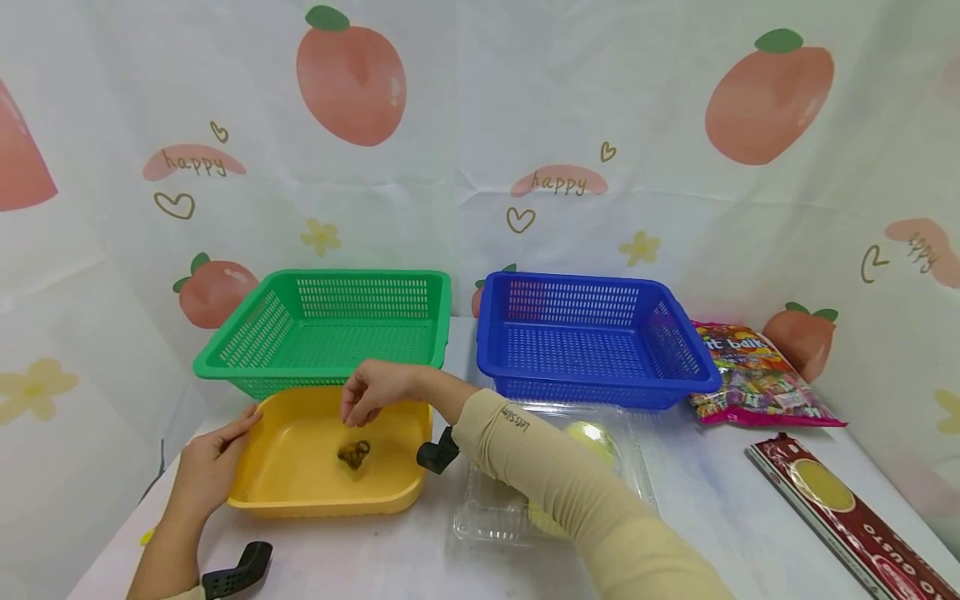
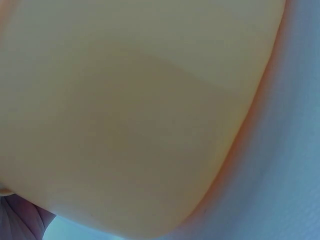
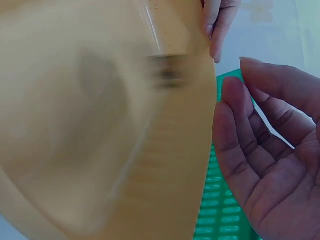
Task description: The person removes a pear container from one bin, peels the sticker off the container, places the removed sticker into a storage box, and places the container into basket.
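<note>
At the left rim of a yellow basin [image 1: 300, 502], my left hand [image 1: 213, 462] grips the edge; its fingers [image 3: 225, 22] also show at the rim in the right wrist view. The basin's outer wall [image 2: 135, 125] fills most of the left wrist view. Over the basin hovers my right hand [image 1: 380, 392], its fingers loosely bent with nothing between them. Below those fingertips is a small mottled brown thing [image 1: 353, 454], perhaps a hair claw clip. It is blurred in the right wrist view, and I cannot tell whether it touches the basin floor.
Behind the basin stands a green basket [image 1: 360, 354], with a blue basket [image 1: 600, 383] to its right. A clear plastic box [image 1: 480, 521] with yellow round things lies partly under my right forearm. Farther right are a candy bag [image 1: 757, 375] and a long dark-red packet [image 1: 855, 517].
</note>
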`<move>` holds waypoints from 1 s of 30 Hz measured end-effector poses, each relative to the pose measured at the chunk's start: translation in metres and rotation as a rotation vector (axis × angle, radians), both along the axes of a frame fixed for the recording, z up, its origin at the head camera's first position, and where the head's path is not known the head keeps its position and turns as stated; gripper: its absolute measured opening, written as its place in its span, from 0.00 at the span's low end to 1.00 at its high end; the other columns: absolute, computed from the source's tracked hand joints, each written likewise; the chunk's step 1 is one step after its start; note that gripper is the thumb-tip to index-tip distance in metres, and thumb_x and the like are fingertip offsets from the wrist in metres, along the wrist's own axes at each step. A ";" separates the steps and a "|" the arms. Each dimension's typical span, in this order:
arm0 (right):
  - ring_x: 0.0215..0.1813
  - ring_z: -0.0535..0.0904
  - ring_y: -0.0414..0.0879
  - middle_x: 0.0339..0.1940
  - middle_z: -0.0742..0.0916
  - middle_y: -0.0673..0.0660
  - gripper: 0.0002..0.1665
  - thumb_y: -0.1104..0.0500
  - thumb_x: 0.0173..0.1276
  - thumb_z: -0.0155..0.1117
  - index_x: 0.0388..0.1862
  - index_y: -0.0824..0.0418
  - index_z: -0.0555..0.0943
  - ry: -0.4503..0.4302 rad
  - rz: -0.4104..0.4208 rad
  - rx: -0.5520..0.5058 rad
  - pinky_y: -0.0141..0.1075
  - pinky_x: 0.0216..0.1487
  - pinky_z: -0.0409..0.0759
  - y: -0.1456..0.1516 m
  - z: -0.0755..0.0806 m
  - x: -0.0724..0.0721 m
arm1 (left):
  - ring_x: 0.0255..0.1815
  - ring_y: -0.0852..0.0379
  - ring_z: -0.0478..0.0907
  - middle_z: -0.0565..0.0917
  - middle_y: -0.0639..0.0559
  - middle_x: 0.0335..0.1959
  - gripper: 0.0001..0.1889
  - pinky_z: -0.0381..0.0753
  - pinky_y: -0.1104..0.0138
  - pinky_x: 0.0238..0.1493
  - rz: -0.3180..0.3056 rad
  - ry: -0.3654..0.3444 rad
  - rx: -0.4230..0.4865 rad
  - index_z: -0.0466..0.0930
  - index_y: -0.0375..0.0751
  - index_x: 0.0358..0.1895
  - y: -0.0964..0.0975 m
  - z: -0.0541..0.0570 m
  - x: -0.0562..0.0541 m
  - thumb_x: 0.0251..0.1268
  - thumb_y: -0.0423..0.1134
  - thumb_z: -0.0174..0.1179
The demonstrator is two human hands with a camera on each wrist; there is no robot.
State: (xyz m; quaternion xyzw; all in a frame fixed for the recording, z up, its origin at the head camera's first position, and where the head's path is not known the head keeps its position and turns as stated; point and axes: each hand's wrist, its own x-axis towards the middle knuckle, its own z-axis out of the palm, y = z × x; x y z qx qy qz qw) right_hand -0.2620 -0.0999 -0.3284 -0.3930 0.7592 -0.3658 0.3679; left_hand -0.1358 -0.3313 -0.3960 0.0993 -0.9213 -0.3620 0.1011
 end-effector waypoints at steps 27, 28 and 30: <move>0.37 0.81 0.38 0.48 0.83 0.69 0.16 0.68 0.64 0.60 0.50 0.74 0.77 -0.053 0.051 -0.064 0.33 0.48 0.81 0.023 0.017 -0.001 | 0.65 0.27 0.59 0.61 0.34 0.68 0.29 0.64 0.41 0.57 -0.054 -0.036 -0.032 0.63 0.29 0.65 0.000 0.004 0.002 0.75 0.51 0.35; 0.37 0.80 0.38 0.48 0.83 0.68 0.17 0.68 0.64 0.60 0.51 0.74 0.76 -0.048 0.055 -0.068 0.32 0.47 0.81 0.025 0.018 -0.001 | 0.65 0.27 0.59 0.60 0.34 0.68 0.30 0.64 0.41 0.57 -0.061 -0.040 -0.039 0.63 0.29 0.65 0.000 0.004 0.002 0.75 0.52 0.36; 0.38 0.81 0.38 0.45 0.85 0.65 0.16 0.67 0.64 0.60 0.50 0.72 0.77 -0.040 0.054 -0.075 0.30 0.45 0.81 0.030 0.022 -0.002 | 0.65 0.27 0.59 0.60 0.34 0.69 0.30 0.64 0.40 0.57 -0.073 -0.044 -0.059 0.62 0.29 0.65 0.000 0.006 0.002 0.74 0.53 0.37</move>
